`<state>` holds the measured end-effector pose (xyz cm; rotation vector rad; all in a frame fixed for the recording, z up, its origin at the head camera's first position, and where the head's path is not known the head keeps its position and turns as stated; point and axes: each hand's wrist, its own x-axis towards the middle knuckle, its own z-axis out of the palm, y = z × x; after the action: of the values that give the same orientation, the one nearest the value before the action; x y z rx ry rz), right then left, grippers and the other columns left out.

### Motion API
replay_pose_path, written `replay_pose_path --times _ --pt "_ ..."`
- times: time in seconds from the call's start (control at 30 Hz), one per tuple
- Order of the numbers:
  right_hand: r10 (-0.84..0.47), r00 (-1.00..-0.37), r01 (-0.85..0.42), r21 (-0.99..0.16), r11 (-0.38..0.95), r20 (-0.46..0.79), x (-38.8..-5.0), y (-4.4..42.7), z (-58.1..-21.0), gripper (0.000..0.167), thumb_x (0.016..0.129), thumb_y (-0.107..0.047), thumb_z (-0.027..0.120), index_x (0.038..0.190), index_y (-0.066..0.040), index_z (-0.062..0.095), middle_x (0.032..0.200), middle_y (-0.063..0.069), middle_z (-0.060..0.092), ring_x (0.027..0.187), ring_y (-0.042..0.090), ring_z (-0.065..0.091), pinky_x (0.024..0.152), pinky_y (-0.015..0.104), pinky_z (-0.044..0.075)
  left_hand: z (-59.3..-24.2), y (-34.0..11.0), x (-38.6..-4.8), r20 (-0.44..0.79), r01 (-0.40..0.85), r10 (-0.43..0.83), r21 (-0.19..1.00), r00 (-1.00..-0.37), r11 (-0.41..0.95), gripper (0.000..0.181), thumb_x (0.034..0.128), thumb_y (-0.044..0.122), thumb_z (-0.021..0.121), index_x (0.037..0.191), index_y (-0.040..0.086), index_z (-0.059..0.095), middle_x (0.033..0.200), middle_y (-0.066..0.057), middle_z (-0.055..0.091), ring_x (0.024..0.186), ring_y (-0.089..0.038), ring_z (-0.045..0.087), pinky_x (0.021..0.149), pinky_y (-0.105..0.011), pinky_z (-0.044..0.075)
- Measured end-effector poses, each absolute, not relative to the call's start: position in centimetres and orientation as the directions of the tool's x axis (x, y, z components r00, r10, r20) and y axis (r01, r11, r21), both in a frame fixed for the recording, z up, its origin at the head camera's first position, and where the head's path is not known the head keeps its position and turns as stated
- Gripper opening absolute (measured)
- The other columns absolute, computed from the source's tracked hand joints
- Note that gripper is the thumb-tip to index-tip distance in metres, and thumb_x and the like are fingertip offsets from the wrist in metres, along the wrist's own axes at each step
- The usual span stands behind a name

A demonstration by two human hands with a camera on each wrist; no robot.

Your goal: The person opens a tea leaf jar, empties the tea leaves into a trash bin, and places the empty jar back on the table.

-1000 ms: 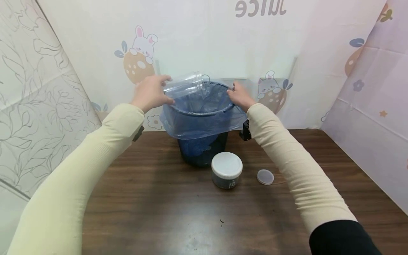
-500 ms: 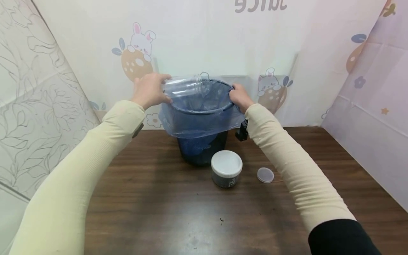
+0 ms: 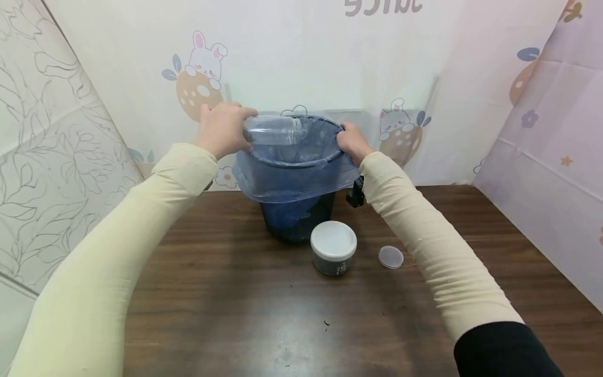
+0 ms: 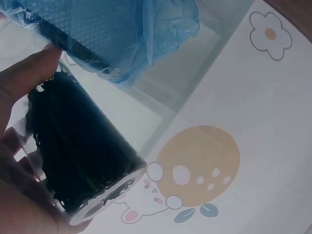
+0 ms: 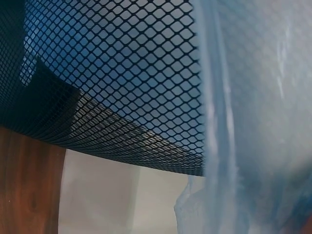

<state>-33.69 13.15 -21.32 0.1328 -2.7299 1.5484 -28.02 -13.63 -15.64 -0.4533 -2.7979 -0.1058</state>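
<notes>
A: Where's the jar [image 3: 275, 131]?
B: In the left hand [image 3: 220, 128], which grips it sideways, its mouth over the bin [image 3: 306, 224].
A: And the right hand [image 3: 354, 142]?
B: Clasping the bin's rim through the blue bag [image 3: 297, 183].
A: The jar looks clear from the head.
B: The left wrist view shows a dark mass [image 4: 80, 141] inside. The right wrist view shows the bin's black mesh.
A: What's around?
B: A brown wooden table [image 3: 212, 303] with a white-topped tub [image 3: 333, 246], a small lid [image 3: 391, 257] and dark specks [image 3: 326, 323]. Behind, rabbit-printed cloth [image 3: 301, 57].
</notes>
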Motion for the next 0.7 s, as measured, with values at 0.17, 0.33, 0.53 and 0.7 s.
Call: replay_pose_path --times 0.17,0.33,0.53,0.7 --pt "-0.073 -0.997 -0.072 -0.853 0.516 0.039 -33.78 13.17 -21.39 0.056 0.092 0.002 0.022 0.147 0.0 0.029 0.148 0.018 0.032 0.129 0.027 0.033 0.107 0.035 0.027 -15.66 -13.46 -28.08 0.322 0.326 0.312 -0.012 -0.894 0.945 0.07 0.0663 0.017 0.084 0.131 0.015 0.057 0.119 -0.016 0.059 0.112 -0.038 0.05 0.087 -0.056 0.028" --pt "-0.071 -0.997 -0.063 -0.848 0.527 0.03 -33.78 13.12 -21.25 0.056 0.093 0.001 0.021 0.15 -0.002 0.024 0.151 0.017 0.028 0.134 0.027 0.029 0.109 0.036 0.024 -15.54 -13.32 -28.14 0.308 0.319 0.317 -0.043 -0.897 0.947 0.073 0.0682 0.018 0.084 0.135 0.015 0.054 0.124 -0.017 0.057 0.114 -0.039 0.049 0.087 -0.056 0.028" --pt "-0.069 -0.997 -0.072 -0.848 0.525 0.042 -33.87 13.04 -21.25 0.054 0.093 0.001 0.022 0.147 0.001 0.029 0.146 0.019 0.032 0.129 0.029 0.033 0.108 0.038 0.027 -15.36 -13.21 -28.14 0.297 0.308 0.319 -0.083 -0.9 0.948 0.074 0.0703 0.018 0.083 0.137 0.015 0.051 0.127 -0.016 0.056 0.113 -0.039 0.049 0.089 -0.055 0.027" --pt "-0.062 -0.996 -0.093 -0.851 0.516 0.072 -33.86 13.12 -21.4 0.053 0.091 0.002 0.023 0.142 0.004 0.036 0.143 0.021 0.036 0.123 0.029 0.035 0.106 0.038 0.028 -15.04 -13.14 -28.24 0.301 0.312 0.339 -0.133 -0.891 0.941 0.075 0.0685 0.017 0.083 0.137 0.016 0.052 0.125 -0.016 0.057 0.111 -0.04 0.049 0.093 -0.058 0.025"
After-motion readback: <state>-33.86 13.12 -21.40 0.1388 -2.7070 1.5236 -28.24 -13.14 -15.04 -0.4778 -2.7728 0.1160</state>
